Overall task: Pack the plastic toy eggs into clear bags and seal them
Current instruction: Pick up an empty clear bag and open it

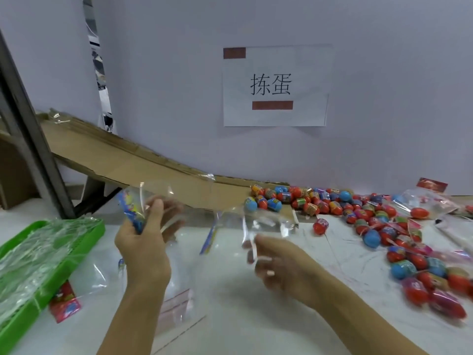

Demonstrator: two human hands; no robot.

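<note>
White paper sign (275, 85) at 12 o'clock reads "拣蛋". Left hand (143, 242) grips blue-printed clear plastic bags (133, 211); right hand (276, 262) pinches another clear bag (261, 221), blurred. Red and blue plastic eggs (358, 213) at 3 o'clock.

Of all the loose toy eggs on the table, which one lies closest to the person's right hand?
The lone red egg lying apart from the pile, just up and right of the right hand. The other eggs sit clustered farther right or back by the cardboard.

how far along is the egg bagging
Early. Done: one clear bag with a red header, holding a red egg, lies at the far right. In hand: the left hand and right hand hold up an empty clear plastic bag. Left: the heap of loose red and blue plastic eggs.
</note>
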